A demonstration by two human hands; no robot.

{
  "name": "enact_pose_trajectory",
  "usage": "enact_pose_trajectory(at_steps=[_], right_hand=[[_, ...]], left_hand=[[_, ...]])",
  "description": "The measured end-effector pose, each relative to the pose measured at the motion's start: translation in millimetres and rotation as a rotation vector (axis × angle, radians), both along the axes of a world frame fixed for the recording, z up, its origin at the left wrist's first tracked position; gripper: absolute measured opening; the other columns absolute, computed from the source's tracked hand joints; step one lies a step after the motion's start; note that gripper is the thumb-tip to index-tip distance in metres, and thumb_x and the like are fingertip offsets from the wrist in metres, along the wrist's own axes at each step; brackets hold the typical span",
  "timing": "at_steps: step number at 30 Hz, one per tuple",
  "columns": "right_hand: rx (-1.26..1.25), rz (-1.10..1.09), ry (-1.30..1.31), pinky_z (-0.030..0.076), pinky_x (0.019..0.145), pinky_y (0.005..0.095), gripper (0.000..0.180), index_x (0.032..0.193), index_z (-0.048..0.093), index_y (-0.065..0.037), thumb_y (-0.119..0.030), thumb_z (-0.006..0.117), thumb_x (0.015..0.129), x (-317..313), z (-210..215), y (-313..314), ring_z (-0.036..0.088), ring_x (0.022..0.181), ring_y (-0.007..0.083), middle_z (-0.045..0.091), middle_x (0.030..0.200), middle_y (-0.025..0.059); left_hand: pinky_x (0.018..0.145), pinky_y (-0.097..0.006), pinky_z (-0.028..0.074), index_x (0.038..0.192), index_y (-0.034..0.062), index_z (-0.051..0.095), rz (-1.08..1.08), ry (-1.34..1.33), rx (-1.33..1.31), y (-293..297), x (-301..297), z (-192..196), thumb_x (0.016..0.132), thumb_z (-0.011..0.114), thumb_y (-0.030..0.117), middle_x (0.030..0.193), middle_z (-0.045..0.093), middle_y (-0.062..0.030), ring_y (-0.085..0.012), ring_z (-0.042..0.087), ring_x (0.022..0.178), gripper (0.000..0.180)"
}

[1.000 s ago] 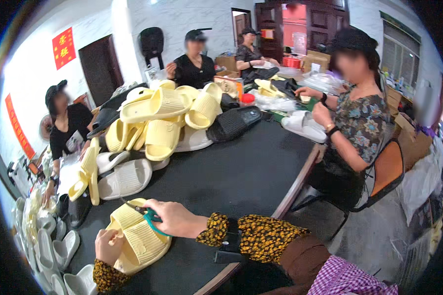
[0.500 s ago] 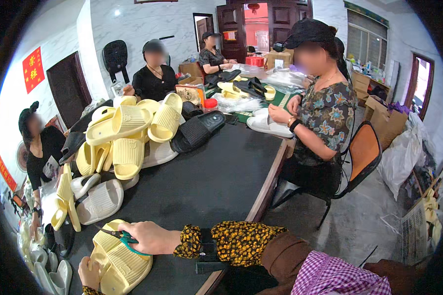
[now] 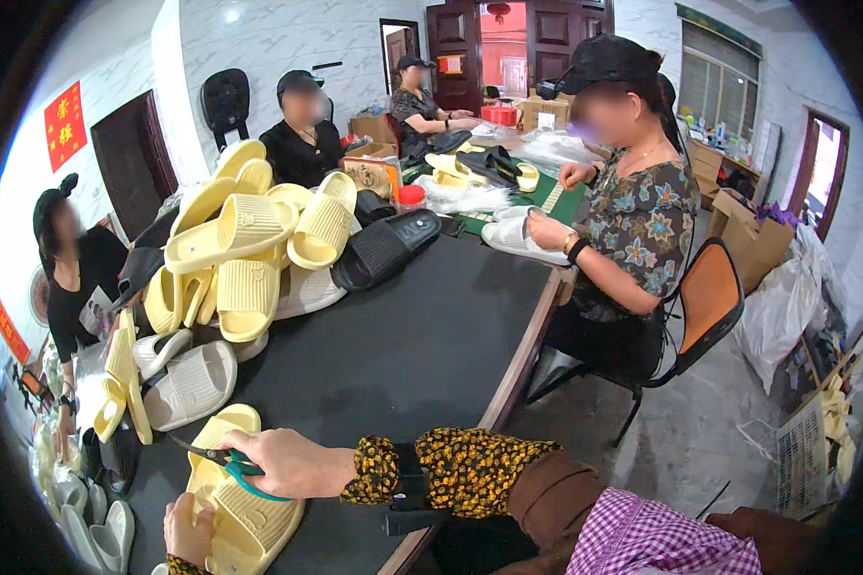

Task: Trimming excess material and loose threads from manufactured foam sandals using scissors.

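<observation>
Far left, low: loose grey slippers (image 3: 113,537) beside the table, seemingly set aside from the yellow ones. Above them a co-worker in black (image 3: 88,283) stands, one arm reaching down toward clear wrapping. Next, two yellow slippers on edge (image 3: 129,383), probably propped by their neighbours. The wearer's left hand (image 3: 190,529) rests at the left side of a yellow slipper (image 3: 257,522), fingers bent; likely steadying it, though whether it truly grips cannot be told. Just beyond, a pale grey slipper (image 3: 194,388) lies strap up near the heap's foot. The yellow slipper at hand lies on the near left part of the dark table (image 3: 403,331), strap up, apparently brought close so both hands can work over it. Scissors with teal handles (image 3: 240,470) cross above it, blades pointing left; the right hand (image 3: 286,463) is closed around the handles, knuckles up, a hold that seems to leave the blade end free. Behind, a heap of yellow slippers (image 3: 249,299), stacked at odd angles, perhaps just piled within reach; a black slipper (image 3: 388,251) sits against its right side. Further right, a seated co-worker in a floral top (image 3: 638,216) bends over a light grey slipper (image 3: 516,233), one hand on it, presumably to stop it sliding. Far right, an orange-backed chair (image 3: 717,287) and pale sacks (image 3: 781,321), off the table.
</observation>
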State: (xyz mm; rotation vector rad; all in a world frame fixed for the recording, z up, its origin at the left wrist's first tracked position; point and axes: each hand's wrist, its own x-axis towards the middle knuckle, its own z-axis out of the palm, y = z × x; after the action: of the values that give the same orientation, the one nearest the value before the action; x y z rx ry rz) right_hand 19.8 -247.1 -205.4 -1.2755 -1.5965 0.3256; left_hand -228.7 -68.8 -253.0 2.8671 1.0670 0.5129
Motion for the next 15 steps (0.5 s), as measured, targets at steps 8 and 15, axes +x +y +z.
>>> enact_pose_trajectory(at_steps=[8, 15], right_hand=[[0.159, -0.101, -0.025, 0.047, 0.059, 0.0464, 0.031, 0.107, 0.047, -0.005, -0.011, 0.059, 0.08, 6.7, -8.1, 6.6, 0.058, 0.068, 0.0405, 0.059, 0.073, 0.0209], [0.053, -0.041, -0.078, 0.045, 0.056, 0.0456, 0.033, 0.106, 0.045, -0.004, -0.01, 0.06, 0.078, 4.4, -4.9, 0.3, 0.059, 0.065, 0.0389, 0.057, 0.065, 0.0195]], left_hand=[[0.07, -0.039, 0.048, 0.103, 0.0005, 0.06, -0.02, 0.02, -0.298, -41.5, 14.7, 30.5, 0.059, 0.074, 0.025, 0.085, 0.059, -0.0192, -0.031, 0.057, 0.077, 0.053], [0.081, -0.034, 0.049, 0.127, -0.001, 0.046, -0.25, 0.202, -0.479, -67.7, 1.2, 46.4, 0.066, 0.071, 0.004, 0.119, 0.048, -0.0204, -0.0312, 0.059, 0.093, 0.067]])
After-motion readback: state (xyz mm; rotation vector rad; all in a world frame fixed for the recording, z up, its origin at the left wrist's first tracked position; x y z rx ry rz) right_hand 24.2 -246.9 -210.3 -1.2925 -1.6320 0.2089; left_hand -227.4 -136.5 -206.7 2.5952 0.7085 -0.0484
